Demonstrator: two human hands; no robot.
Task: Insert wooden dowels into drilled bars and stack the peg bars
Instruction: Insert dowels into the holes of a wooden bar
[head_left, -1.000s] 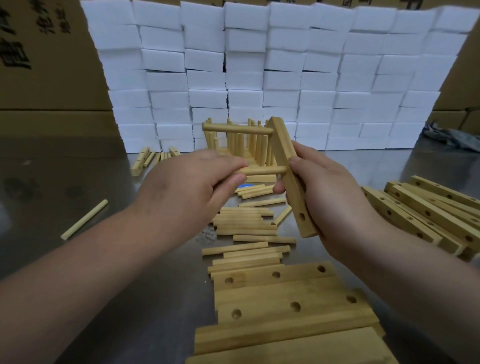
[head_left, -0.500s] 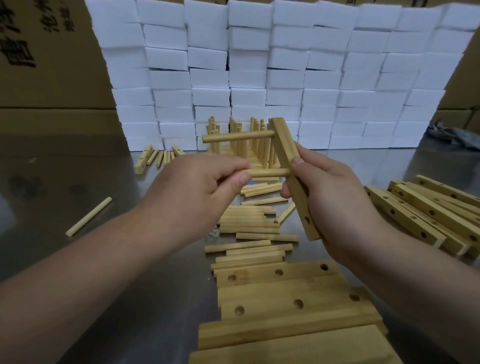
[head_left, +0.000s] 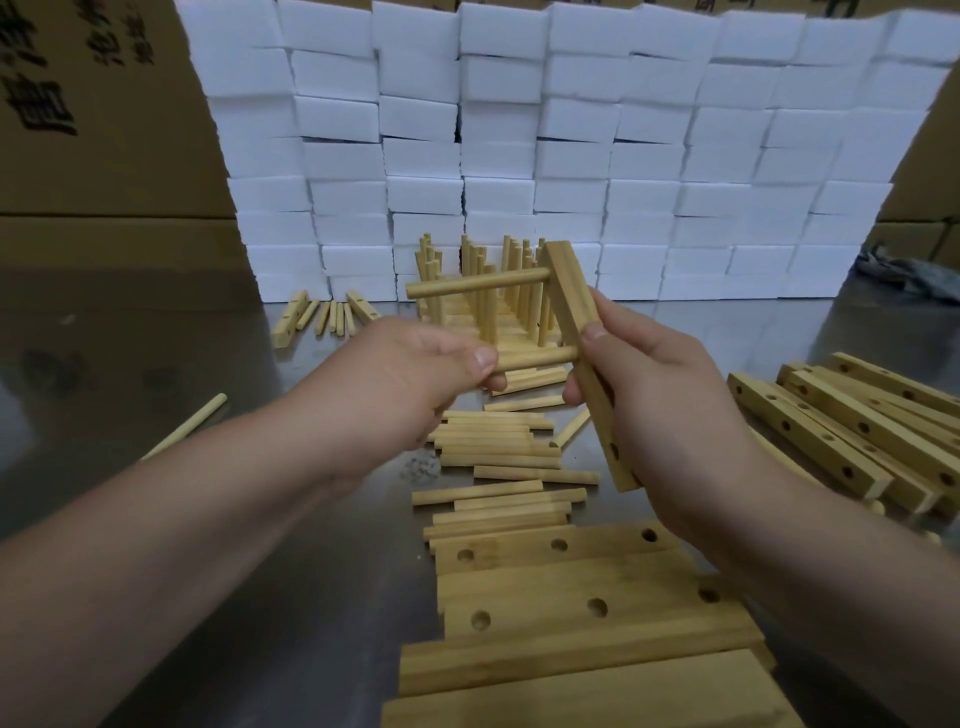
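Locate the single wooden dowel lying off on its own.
In the head view, the single pale wooden dowel lies on the left of the shiny metal table, just beyond the left forearm, apart from the central pile of loose dowels.

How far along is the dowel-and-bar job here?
Done: a stack of finished wooden peg bars stands before the white foam blocks, and the pale drilled wooden bar in the right hand carries one round wooden dowel. In hand: the left hand holds a second dowel at the middle hole. Left: the lower hole is empty; loose dowels and empty drilled bars lie nearby.
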